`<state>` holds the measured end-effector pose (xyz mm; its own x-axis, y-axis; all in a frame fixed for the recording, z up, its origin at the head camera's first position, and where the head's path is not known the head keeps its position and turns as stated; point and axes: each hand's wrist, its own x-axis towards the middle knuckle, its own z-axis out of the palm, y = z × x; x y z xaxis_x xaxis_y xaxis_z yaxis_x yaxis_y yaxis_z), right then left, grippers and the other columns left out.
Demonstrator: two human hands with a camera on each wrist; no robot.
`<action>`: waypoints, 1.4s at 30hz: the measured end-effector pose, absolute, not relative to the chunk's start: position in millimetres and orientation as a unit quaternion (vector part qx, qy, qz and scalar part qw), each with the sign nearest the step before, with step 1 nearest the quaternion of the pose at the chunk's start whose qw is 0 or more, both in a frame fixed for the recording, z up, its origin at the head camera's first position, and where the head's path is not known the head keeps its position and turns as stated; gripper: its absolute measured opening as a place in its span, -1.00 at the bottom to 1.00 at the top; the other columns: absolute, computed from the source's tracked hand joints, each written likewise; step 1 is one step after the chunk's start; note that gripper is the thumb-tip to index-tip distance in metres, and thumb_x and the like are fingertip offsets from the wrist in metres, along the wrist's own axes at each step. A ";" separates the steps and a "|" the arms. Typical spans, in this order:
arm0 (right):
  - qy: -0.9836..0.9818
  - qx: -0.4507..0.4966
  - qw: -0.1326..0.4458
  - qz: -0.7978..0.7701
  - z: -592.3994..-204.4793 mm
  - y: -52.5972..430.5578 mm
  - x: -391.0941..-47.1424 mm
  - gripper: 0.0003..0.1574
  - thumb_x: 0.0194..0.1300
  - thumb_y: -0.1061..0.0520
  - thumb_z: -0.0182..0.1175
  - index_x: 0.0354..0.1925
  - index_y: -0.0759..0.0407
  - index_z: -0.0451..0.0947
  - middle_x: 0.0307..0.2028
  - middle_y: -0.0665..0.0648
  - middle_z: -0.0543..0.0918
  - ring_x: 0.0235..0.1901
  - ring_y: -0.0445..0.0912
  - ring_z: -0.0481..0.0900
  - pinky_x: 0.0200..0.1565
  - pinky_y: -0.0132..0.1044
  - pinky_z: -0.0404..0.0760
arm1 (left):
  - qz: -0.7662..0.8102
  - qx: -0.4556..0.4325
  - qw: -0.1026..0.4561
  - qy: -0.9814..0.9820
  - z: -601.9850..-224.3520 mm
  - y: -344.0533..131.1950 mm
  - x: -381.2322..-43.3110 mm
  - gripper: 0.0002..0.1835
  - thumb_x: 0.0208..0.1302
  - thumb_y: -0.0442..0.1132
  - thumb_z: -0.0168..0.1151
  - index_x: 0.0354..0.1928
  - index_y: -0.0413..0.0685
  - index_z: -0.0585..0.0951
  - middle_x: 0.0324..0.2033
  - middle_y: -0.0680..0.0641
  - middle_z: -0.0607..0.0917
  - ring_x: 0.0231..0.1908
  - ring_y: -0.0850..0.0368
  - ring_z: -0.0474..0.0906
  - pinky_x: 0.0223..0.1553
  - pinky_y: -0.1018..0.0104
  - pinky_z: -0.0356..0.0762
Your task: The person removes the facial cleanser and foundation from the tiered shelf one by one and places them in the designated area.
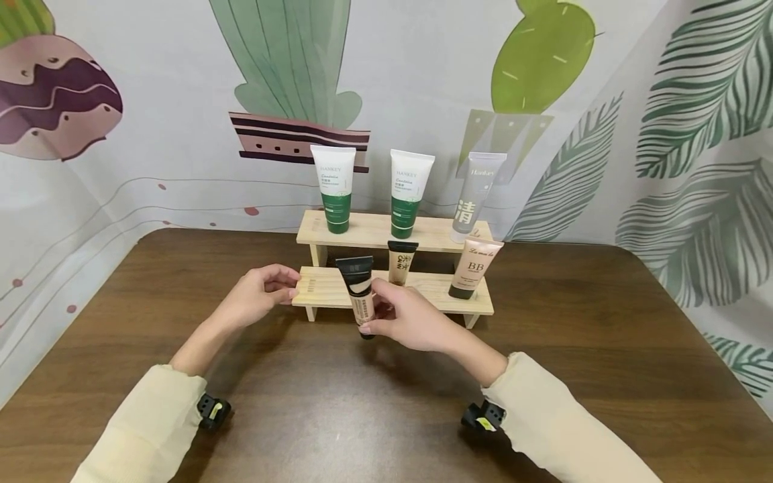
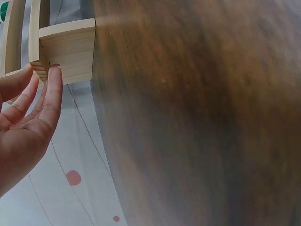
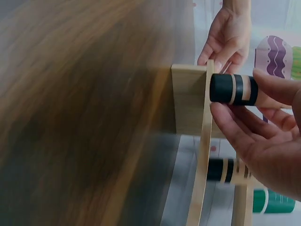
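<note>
My right hand [image 1: 417,318] pinches a beige cosmetic tube [image 1: 362,305] with a black crimped end up and its black cap [image 3: 221,88] down. The tube leans slightly, in front of the left part of the lower shelf [image 1: 326,287]. In the right wrist view the cap is right by the shelf board; whether they touch I cannot tell. My left hand [image 1: 253,295] holds the left end of that wooden shelf between thumb and fingers, also seen in the left wrist view [image 2: 33,117]. Behind the held tube, a smaller beige tube [image 1: 398,263] with a black end stands on the shelf.
A pink BB tube [image 1: 474,270] stands at the lower shelf's right. On the upper shelf [image 1: 368,229] behind are two white-and-green tubes [image 1: 335,191] [image 1: 409,194] and a grey-lilac tube [image 1: 477,194]. Brown table [image 1: 338,416] lies in front; a patterned cloth [image 1: 423,67] hangs behind.
</note>
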<state>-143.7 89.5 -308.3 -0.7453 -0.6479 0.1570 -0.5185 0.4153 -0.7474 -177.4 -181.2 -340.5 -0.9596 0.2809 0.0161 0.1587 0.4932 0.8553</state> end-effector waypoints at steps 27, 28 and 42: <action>0.834 -0.319 0.136 -0.430 -307.8 243.4 -135.6 -0.59 0.09 0.32 0.27 -0.09 0.41 0.40 -0.28 0.21 0.63 -0.27 -0.12 0.60 -0.20 -0.21 0.62 | 0.486 0.133 0.061 0.862 -340.6 -180.4 -176.4 -0.77 0.18 -0.47 0.15 -0.11 -0.40 0.49 -0.25 -0.25 0.59 -0.28 0.05 0.53 -0.26 0.23 0.60; 0.834 -0.319 0.134 -0.430 -307.2 248.8 -135.5 -0.60 0.09 0.32 0.27 -0.10 0.40 0.40 -0.28 0.21 0.63 -0.27 -0.12 0.60 -0.21 -0.23 0.62 | 0.485 0.133 0.060 0.862 -340.7 -180.4 -176.4 -0.77 0.18 -0.47 0.15 -0.11 -0.40 0.49 -0.25 -0.25 0.59 -0.28 0.06 0.53 -0.26 0.23 0.60; 0.868 -0.189 0.092 -0.449 -306.6 305.1 -144.6 -0.57 0.12 0.38 0.21 -0.05 0.48 0.31 -0.28 0.35 0.60 -0.35 -0.14 0.61 -0.36 -0.23 0.64 | 0.492 0.132 0.060 0.858 -340.7 -179.9 -176.2 -0.77 0.17 -0.49 0.15 -0.11 -0.42 0.48 -0.25 -0.26 0.58 -0.27 0.03 0.54 -0.24 0.21 0.60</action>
<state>-144.6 305.1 -306.6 -0.9121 -0.4099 0.0102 -0.2451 0.5251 -0.8150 -176.2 -179.9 -340.7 -0.9580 0.2855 0.0273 0.1677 0.4803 0.8609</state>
